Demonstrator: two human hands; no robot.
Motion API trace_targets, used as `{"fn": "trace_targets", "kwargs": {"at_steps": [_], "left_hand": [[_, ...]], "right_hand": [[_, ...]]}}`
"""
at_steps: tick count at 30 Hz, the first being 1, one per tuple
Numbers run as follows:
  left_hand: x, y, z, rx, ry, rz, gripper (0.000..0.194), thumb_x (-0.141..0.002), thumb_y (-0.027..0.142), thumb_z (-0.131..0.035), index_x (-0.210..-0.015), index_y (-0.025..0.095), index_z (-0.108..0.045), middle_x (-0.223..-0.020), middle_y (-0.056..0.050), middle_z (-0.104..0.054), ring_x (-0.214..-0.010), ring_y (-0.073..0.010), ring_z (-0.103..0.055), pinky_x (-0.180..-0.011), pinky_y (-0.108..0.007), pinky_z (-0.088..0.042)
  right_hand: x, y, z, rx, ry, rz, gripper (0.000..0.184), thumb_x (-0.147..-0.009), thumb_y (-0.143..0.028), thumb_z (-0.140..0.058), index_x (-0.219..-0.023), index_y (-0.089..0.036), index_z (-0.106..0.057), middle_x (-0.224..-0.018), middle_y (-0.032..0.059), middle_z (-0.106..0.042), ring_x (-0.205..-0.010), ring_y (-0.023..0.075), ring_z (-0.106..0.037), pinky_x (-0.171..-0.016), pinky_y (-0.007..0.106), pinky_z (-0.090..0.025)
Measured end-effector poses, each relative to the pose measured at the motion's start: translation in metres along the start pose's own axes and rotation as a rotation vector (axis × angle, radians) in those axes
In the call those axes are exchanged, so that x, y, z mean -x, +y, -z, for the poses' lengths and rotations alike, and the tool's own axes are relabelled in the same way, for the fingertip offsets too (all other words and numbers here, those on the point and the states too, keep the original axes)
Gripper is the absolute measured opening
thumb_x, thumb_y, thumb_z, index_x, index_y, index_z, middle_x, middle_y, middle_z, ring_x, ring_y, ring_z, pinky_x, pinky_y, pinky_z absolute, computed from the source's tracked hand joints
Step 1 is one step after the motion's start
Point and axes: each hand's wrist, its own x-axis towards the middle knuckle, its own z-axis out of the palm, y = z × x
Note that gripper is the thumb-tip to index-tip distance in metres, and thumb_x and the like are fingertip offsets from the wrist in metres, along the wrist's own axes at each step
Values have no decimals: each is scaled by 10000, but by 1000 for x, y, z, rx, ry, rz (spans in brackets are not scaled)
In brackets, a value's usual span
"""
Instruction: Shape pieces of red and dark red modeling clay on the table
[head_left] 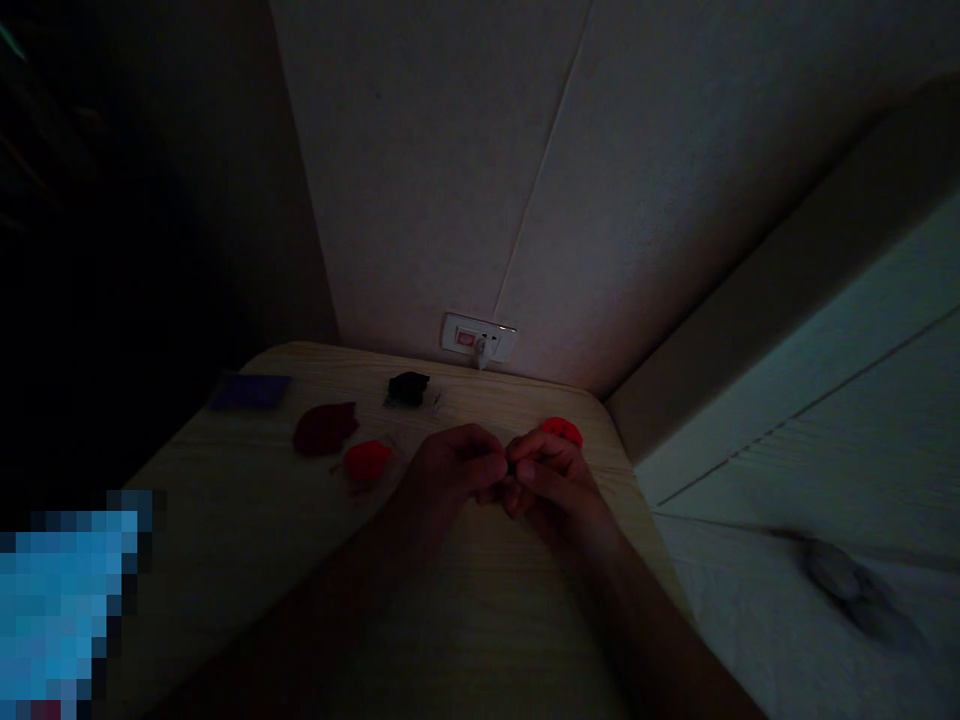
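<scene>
My left hand [465,465] and my right hand [551,480] meet above the wooden table [465,620], fingertips pinched together. Between them is a tiny dark piece [511,467], too small and dim to name. Just behind my right hand lies a bright red round piece [562,432], partly covered by the fingers. Left of my left hand sits a bright red lump [367,460], with small bits and what looks like clear plastic around it. A dark red flat piece [325,428] rests farther left, and a black lump [409,388] lies behind on clear wrap.
A purple flat packet [251,391] lies at the table's far left edge. On the wall behind, a socket panel [478,338] has a plug in it. A pale panel [810,400] rises along the right side. A blurred blue patch [67,590] fills the lower left. The room is dim.
</scene>
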Motion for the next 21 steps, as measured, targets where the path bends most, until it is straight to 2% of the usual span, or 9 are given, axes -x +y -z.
{"fn": "trace_targets", "kwargs": {"at_steps": [6, 10, 15, 21], "left_hand": [[-2, -2, 1, -13, 7, -12, 265, -701, 321, -863, -775, 164, -664, -592, -1, -676, -527, -138, -612, -531, -253, -388], [0, -1, 1, 12, -13, -18, 280, -702, 329, -865, -795, 166, -657, -603, 2, -681, -531, -139, -617, -540, -255, -404], [1, 2, -2, -10, 23, -13, 301, -691, 318, -879, -798, 163, -644, -605, 8, -673, -528, -130, -610, -542, -251, -412], [0, 3, -3, 3, 3, -16, 326, -655, 307, -897, -795, 173, -635, -607, 10, -675, -522, -154, -624, -540, -280, -463]], "right_hand": [[0, -2, -1, 37, 4, -2, 204, -749, -307, -886, -844, -193, -746, -660, -10, -733, -543, 105, -674, -501, 179, -537], [-1, 0, 0, 28, -11, 11, 196, -743, -299, -884, -849, -203, -751, -642, -20, -730, -511, 101, -654, -498, 193, -530], [-1, 1, 1, 31, -4, 4, 203, -729, -297, -888, -843, -205, -748, -664, -16, -734, -518, 108, -650, -504, 211, -530], [-1, 0, -1, 29, 2, 15, 211, -729, -294, -897, -853, -205, -751, -651, -26, -726, -496, 97, -635, -512, 209, -535]]}}
